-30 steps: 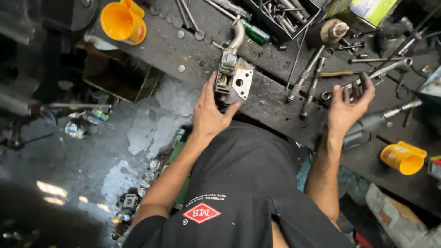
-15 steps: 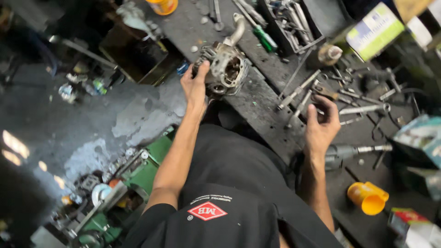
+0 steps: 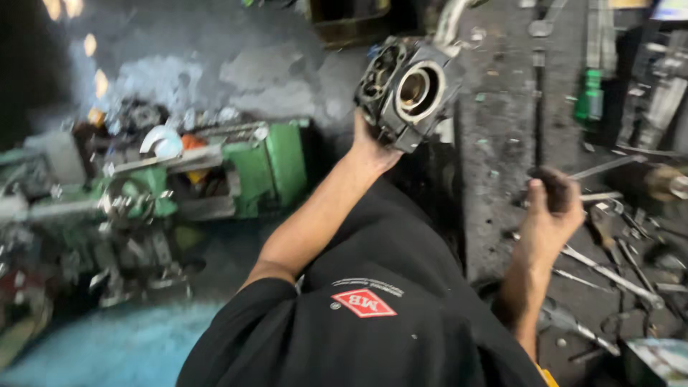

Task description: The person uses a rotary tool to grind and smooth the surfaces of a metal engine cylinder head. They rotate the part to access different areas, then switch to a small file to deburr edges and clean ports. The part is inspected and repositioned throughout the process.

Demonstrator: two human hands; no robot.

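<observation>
Nearest the camera is the person's black shirt with a red diamond patch (image 3: 363, 303), and both bare arms reach out from it toward a dark, grimy workbench (image 3: 502, 143). The right hand (image 3: 548, 215) is raised over the bench's near edge, its fingers curled around a small dark piece (image 3: 555, 188); the blur keeps me from telling what that piece is, but the hand is closed on it rather than open. Around that hand, loose metal rods and wrenches (image 3: 609, 272) lie scattered on the bench top, none of them touched. Further out, the left hand (image 3: 373, 143) grips a grey metal housing (image 3: 405, 89) from below, fingers wrapped about its lower side, holding it up off the bench at the bench's left edge with its round bore facing the camera. A bent metal pipe (image 3: 450, 21) rises from the housing's top. As a judgement: the housing is lifted and being turned for inspection or fitting, the small piece is in hand but well apart from the housing, so any joining of the two is not yet done. Beyond the left edge, lower down, a green machine (image 3: 265, 165) sits on the stained floor, and a green-handled tool (image 3: 591, 93) lies toward the bench's far right.
</observation>
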